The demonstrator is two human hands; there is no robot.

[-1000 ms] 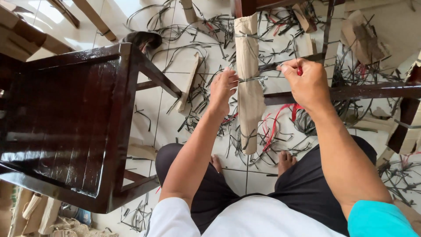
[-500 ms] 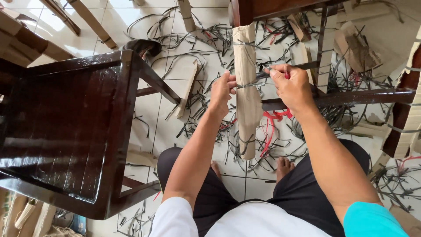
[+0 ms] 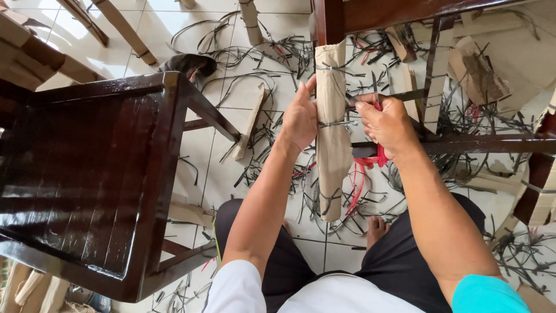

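The left hand (image 3: 300, 119) grips a paper-wrapped chair leg (image 3: 333, 145) at scene centre, standing upright above the tiled floor (image 3: 243, 87). The right hand (image 3: 387, 124), just right of it, is closed on red-handled scissors (image 3: 376, 107) at a dark strap (image 3: 339, 123) binding the wrap. A dark chair (image 3: 87, 174) stands left.

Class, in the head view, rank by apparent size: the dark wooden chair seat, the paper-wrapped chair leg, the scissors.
1. dark wooden chair seat, though it is nearest the camera
2. paper-wrapped chair leg
3. scissors, mostly hidden in the right hand
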